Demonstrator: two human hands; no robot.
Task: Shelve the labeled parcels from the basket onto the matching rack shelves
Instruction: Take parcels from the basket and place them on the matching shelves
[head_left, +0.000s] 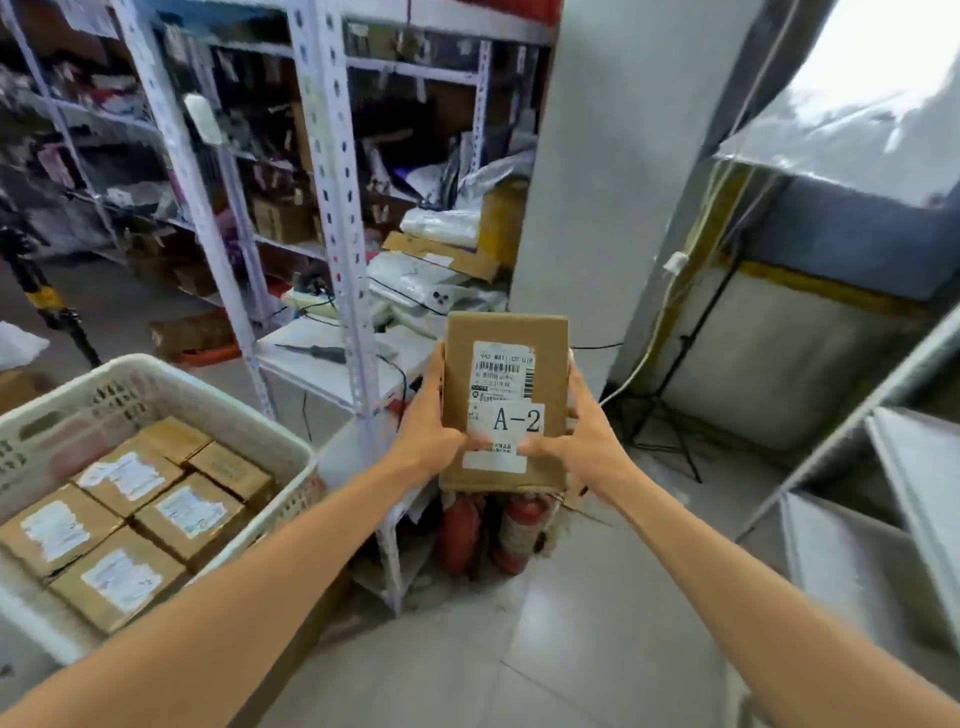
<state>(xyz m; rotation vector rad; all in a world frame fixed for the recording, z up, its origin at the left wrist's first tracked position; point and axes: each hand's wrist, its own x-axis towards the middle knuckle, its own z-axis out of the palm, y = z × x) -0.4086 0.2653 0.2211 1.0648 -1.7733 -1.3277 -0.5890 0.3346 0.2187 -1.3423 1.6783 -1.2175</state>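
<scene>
I hold a brown cardboard parcel (506, 358) upright in front of me, its white label reading "A-2" facing me. My left hand (428, 423) grips its left edge with the thumb on the label. My right hand (582, 434) grips the right edge, thumb on the label too. At lower left stands a white plastic basket (156, 382) holding several more labeled brown parcels (189, 514). A white metal rack (337, 208) rises behind the basket. Another rack's pale shelves (893, 467) show at the right edge.
Two red fire extinguishers (488, 530) stand on the floor below the parcel. A white pillar (623, 156) is straight ahead, with a tripod (670, 405) and cables to its right. The far racks are crowded with boxes and bags. Grey tiled floor (519, 649) lies underfoot.
</scene>
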